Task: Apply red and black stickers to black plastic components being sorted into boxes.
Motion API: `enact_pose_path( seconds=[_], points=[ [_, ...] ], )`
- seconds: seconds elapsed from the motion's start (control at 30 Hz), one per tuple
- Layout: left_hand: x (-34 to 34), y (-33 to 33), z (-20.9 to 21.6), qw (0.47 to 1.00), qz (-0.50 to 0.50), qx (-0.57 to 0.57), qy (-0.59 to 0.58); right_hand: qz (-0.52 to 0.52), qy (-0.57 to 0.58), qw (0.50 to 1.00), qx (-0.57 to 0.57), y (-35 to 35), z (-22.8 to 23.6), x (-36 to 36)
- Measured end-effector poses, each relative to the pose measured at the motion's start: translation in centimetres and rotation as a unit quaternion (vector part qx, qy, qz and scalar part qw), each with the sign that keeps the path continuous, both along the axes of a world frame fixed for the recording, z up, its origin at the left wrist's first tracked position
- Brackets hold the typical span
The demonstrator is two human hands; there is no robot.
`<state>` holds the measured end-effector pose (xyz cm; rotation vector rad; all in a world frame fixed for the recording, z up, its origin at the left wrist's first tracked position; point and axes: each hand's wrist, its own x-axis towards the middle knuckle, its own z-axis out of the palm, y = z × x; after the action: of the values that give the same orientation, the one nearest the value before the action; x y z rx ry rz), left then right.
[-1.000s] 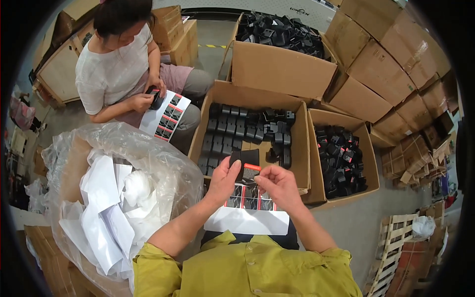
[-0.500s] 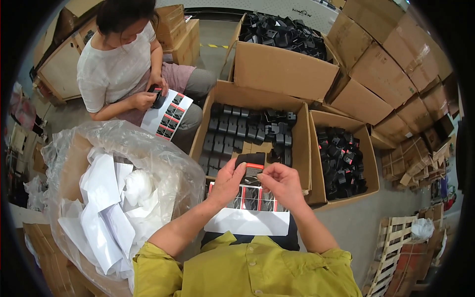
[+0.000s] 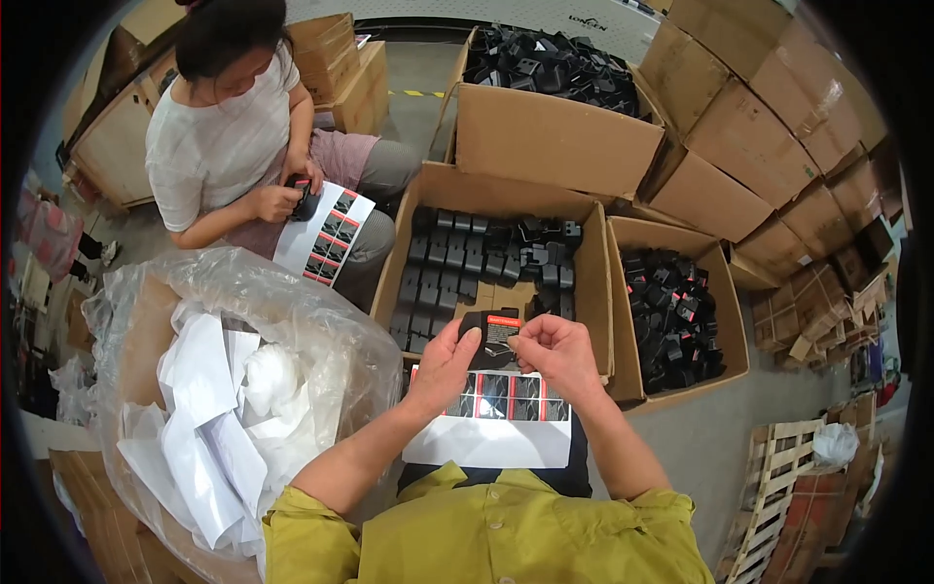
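Observation:
My left hand grips a black plastic casing from its left side, with the thumb on its face. On the casing is a red-and-black sticker, turned toward me. My right hand is closed in a pinch at the sticker's lower right edge. Whether that corner is lifted or pressed flat I cannot tell. Under both hands a white sticker sheet lies across my lap, with several red-and-black stickers along its far part. Just beyond my hands, a cardboard box holds rows of black casings.
A plastic-lined box of white paper scraps stands at my left. Beyond it sits a co-worker with a casing and a sticker sheet. Boxes of black parts stand at the far side and right. Stacked cartons rise behind.
The casing in my left hand has tilted so that the stickered face shows more fully. My right hand stays pinched at the sticker's edge. The co-worker's hands and casing have shifted slightly.

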<state>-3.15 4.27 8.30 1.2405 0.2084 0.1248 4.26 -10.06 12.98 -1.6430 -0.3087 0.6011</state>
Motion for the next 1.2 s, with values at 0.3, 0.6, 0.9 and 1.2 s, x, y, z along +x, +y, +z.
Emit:
enact_pose_path(
  seconds=[0.3,0.6,0.9,1.2],
  points=[
    [-0.2,-0.1,0.3,1.0,-0.003,0.004,0.0,0.01,0.004,1.0,-0.005,0.3,-0.6,0.4],
    [0.2,0.1,-0.2,1.0,0.006,-0.009,0.007,0.01,0.007,1.0,0.002,0.7,-0.8,0.8],
    [0.2,0.1,-0.1,1.0,0.018,-0.017,-0.001,0.034,0.016,0.999,0.018,0.5,-0.9,1.1],
    [0.3,0.1,-0.4,1.0,0.015,-0.011,-0.001,0.04,0.009,0.999,0.007,0.6,-0.8,1.2]
  ],
)
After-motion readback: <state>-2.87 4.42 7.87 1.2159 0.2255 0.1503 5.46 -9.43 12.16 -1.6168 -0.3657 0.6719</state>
